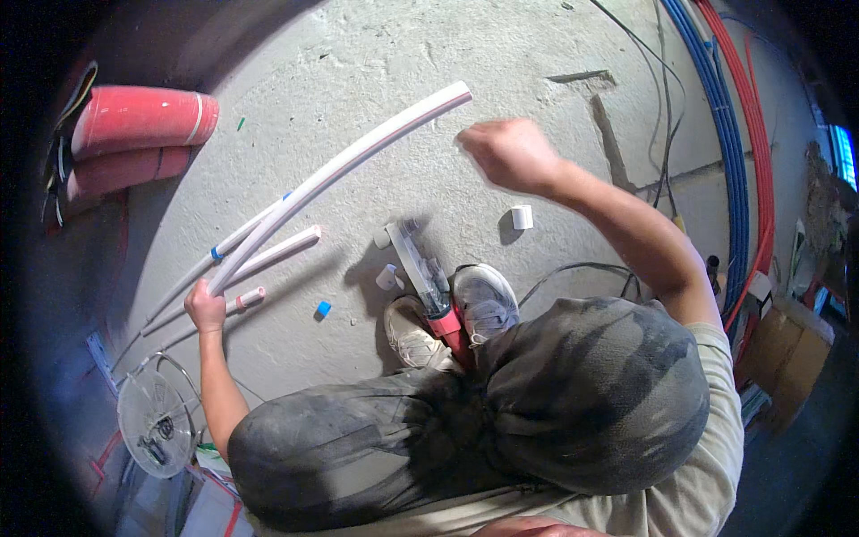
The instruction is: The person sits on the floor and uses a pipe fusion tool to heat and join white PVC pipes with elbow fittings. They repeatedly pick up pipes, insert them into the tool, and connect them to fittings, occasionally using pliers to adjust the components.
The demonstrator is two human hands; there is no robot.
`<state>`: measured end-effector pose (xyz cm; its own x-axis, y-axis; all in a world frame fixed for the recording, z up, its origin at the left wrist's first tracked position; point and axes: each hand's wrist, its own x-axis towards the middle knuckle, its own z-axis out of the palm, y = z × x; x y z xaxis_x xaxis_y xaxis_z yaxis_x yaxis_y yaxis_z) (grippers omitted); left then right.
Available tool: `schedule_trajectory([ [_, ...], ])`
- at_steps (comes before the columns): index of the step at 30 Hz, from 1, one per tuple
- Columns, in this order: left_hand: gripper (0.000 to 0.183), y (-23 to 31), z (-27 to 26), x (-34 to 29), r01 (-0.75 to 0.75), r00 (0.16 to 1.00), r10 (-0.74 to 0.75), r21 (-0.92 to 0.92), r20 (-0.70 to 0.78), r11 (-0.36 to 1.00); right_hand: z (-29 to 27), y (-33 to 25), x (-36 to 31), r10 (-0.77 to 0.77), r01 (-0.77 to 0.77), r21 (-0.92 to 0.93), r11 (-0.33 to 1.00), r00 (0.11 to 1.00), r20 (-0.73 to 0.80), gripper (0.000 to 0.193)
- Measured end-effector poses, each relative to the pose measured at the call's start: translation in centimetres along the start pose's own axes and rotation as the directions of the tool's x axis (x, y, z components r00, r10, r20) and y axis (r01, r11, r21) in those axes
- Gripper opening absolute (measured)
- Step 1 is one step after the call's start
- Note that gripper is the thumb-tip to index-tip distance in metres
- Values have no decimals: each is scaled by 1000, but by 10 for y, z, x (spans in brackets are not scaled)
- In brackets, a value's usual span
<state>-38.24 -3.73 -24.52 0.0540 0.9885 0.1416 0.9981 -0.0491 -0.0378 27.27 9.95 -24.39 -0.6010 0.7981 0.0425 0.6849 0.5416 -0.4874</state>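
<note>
My left hand (206, 309) is wrapped round the near end of a long white plastic pipe (344, 161) with a thin red stripe. The pipe slants up to the right, its far end raised. Just beyond that open end is my right hand (514, 157), slightly blurred, its fingers curled closed. What they hold, if anything, is hidden. Between my shoes stands a tool with a red handle (445, 324) and a long metal plate (413, 264), possibly a pipe-welding heater. More white pipes (282, 251) lie beside my left hand, one with a blue band.
A short white pipe fitting (522, 217) and a blue cap-like piece (323, 311) lie on the concrete floor. Red rolled material (143, 121) rests at far left. Blue conduits (729, 152) and red conduits (761, 170) run along the right, near a cardboard box (787, 358). A clear reel (157, 421) is at lower left.
</note>
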Motion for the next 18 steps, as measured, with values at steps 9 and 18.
schedule_trajectory([
  [9,10,65,-2,48,-123,987,127,47,-93,991,-21,-116,35,-515,450,-318,834,842,-159,39],
  [18,23,229,-5,86,138,881,-18,-220,473,966,-11,1,47,-15,50,-392,919,996,93,6],
])
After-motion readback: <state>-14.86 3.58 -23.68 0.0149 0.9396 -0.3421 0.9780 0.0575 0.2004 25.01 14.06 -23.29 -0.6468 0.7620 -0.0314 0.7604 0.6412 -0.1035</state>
